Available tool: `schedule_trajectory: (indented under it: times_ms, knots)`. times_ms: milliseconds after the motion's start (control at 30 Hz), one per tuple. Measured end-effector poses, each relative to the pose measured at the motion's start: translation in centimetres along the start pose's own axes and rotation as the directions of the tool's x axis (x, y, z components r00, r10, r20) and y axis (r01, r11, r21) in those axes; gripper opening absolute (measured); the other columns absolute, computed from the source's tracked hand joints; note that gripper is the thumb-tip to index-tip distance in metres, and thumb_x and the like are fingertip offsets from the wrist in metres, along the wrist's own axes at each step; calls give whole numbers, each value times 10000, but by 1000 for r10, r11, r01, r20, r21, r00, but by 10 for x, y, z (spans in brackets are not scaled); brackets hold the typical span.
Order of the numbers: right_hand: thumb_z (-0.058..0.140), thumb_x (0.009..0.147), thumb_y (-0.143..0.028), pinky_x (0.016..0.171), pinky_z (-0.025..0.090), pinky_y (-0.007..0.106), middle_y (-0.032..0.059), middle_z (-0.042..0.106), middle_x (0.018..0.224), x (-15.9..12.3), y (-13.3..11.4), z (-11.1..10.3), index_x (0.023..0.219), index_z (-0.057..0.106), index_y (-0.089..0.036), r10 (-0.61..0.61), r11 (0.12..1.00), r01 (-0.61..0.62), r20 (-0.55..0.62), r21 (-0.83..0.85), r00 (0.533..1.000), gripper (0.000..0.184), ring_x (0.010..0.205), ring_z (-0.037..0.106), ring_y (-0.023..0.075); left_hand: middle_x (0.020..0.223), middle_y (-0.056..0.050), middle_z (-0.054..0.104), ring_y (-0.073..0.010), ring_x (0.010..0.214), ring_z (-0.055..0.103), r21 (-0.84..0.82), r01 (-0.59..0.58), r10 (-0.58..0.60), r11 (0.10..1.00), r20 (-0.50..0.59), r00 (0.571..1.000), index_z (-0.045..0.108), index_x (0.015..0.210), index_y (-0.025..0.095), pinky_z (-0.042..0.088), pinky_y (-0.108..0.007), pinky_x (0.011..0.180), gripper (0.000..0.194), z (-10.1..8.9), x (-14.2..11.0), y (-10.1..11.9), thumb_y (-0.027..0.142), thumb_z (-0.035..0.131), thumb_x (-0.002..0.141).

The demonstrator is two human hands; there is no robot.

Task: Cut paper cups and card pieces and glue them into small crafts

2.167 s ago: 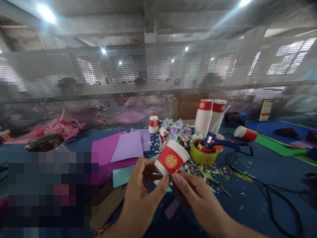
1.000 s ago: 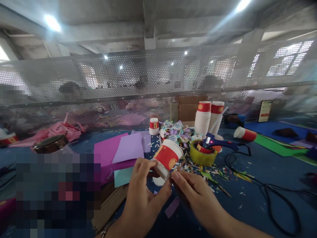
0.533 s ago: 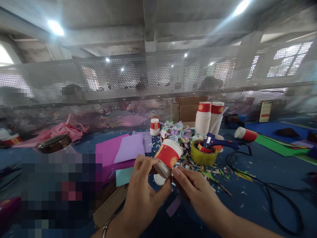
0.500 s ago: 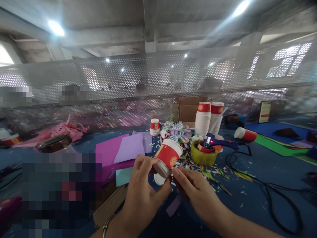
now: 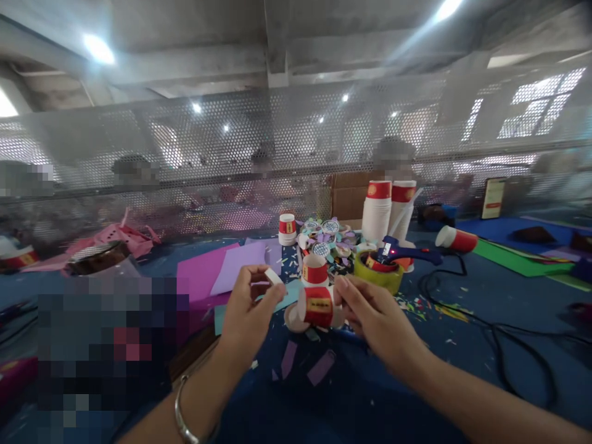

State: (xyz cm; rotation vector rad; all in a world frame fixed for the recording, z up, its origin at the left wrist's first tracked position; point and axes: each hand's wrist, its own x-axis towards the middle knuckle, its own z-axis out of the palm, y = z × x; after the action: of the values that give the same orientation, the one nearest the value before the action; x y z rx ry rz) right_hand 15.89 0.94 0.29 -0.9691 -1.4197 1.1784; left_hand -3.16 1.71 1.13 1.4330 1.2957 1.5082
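Note:
In my right hand point(image 5: 370, 308) is a red and white paper cup point(image 5: 319, 306), lying on its side in the air, its right end at my fingertips. My left hand point(image 5: 252, 308), a little way off to the left, pinches a small white piece point(image 5: 276, 276) between thumb and fingers. Just behind the held cup is a second red and white paper cup point(image 5: 314, 269), partly covered by it. A pale round piece point(image 5: 296, 319) lies below and left of the held cup. Purple paper scraps point(image 5: 320, 368) lie on the blue table point(image 5: 277, 410) nearer to me.
A glue gun point(image 5: 407, 251) rests on a yellow tape roll point(image 5: 382, 277), its black cable point(image 5: 494, 333) trailing right. Behind stand stacked paper cups point(image 5: 377, 213) and a pile of round cutouts point(image 5: 326, 237). Purple sheets point(image 5: 238, 268) lie left; a perforated screen point(image 5: 296, 142) closes the back.
My hands have moved apart. The left has let go of the cup and now holds a small white piece; the right keeps the cup, now turned sideways. A second cup shows behind it.

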Motion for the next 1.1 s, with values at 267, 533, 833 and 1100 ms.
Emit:
schedule_trajectory:
  times_ms: [267, 533, 833, 1100]
  knots:
    - [597, 854, -438, 557, 360, 264, -12, 565, 665, 0, -4, -9, 827, 549, -205, -191, 830, 185, 44, -526, 981, 239, 597, 499, 149, 905, -17, 612, -158, 773, 618, -90, 48, -49, 995, -11, 999, 540, 983, 199, 525, -314, 718, 284, 4, -2, 3, 313, 679, 763]
    - [526, 864, -260, 608, 435, 285, 50, 737, 862, -10, -7, -7, 1149, 624, -245, -222, 594, 342, 260, -728, 940, 301, 724, 669, 215, 801, 1, 579, -144, 658, 619, -262, 137, -146, 955, -14, 989, 547, 886, 205, 515, -280, 595, 205, 3, 5, -1, 395, 577, 814]
    - [541, 858, -623, 504, 289, 299, 75, 752, 869, -27, -6, 10, 1122, 627, -217, -291, 236, 473, 402, -849, 868, 491, 658, 683, 247, 786, -7, 585, -123, 609, 593, -331, 82, -123, 940, -106, 987, 560, 844, 210, 502, -256, 567, 188, 0, 8, -2, 393, 568, 802]
    - [540, 851, -289, 479, 221, 298, 77, 745, 808, -24, 3, 13, 1099, 610, -198, -246, 102, 401, 367, -910, 897, 273, 597, 667, 250, 798, -13, 626, -132, 586, 598, -295, 22, -69, 955, -149, 986, 586, 863, 217, 501, -268, 544, 208, -6, 11, -7, 410, 607, 787]
